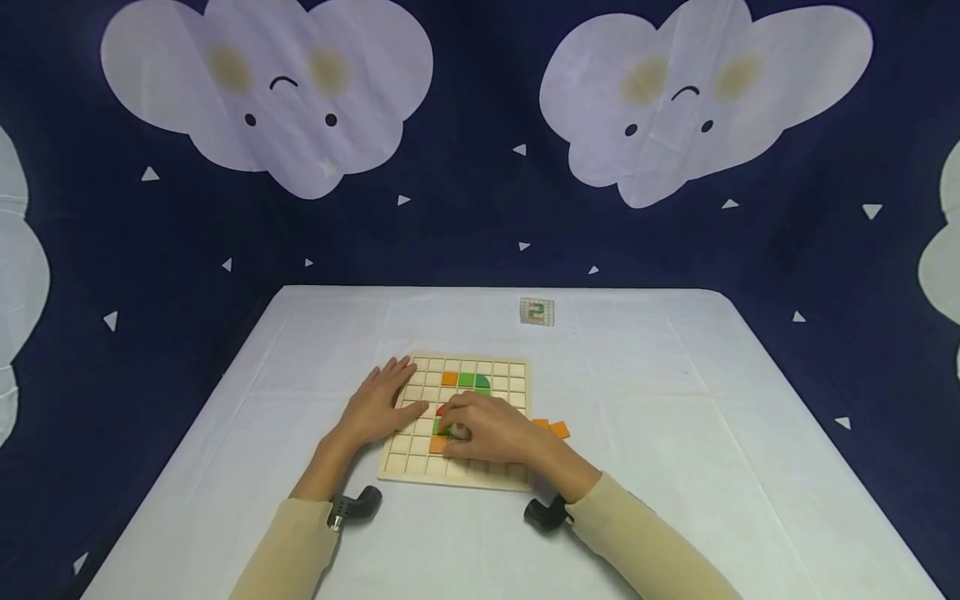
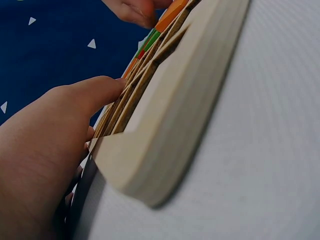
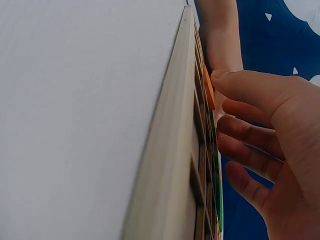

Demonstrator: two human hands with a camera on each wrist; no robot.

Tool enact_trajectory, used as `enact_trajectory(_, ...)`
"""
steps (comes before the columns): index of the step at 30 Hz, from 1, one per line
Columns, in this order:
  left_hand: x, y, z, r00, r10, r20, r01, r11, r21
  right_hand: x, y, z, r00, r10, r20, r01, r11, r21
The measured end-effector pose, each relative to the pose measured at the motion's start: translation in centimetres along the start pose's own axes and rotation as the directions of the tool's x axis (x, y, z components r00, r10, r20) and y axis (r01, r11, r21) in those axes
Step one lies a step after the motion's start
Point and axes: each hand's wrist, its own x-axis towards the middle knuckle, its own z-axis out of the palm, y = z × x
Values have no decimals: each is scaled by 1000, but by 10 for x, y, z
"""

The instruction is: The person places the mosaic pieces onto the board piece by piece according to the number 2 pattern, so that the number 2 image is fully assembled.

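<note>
A square wooden grid board (image 1: pixel 405 464) lies on the white table. My left hand (image 1: pixel 377 404) rests on its left edge, fingers spread, the thumb over the squares. Over the board's middle, my right hand (image 1: pixel 491 429) bends its thumb and fingers around an orange square tile (image 1: pixel 437 444). In the right wrist view this orange tile (image 3: pixel 208 90) sits at the thumb tip, its edge raised from the grid. A green piece (image 1: pixel 440 427) and a red piece (image 1: pixel 441 410) lie beside the fingertips, partly covered. Farther back are an orange tile (image 1: pixel 449 379), a green tile (image 1: pixel 467 380) and a rounded dark green piece (image 1: pixel 482 381).
Loose orange tiles (image 1: pixel 559 430) lie by the board's right edge, partly behind the right wrist. A small pattern card (image 1: pixel 537 312) lies near the table's far edge. A dark blue cloth with clouds (image 1: pixel 480 225) hangs around the table (image 1: pixel 660 400).
</note>
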Motion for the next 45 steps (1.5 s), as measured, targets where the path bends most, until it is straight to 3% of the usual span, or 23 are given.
enact_trajectory(14,0,0,0,1000,-17,7,17,1000,-3,-18,17,-5,996,82,-35,-76,988,133)
enact_trajectory(19,0,1,0,1000,-21,9,21,1000,-10,-25,24,-7,992,123,-29,-118,984,136)
enact_trajectory(45,-1,4,-1,1000,0,-15,0,1000,-11,-53,43,-21,984,176,-35,-166,967,196)
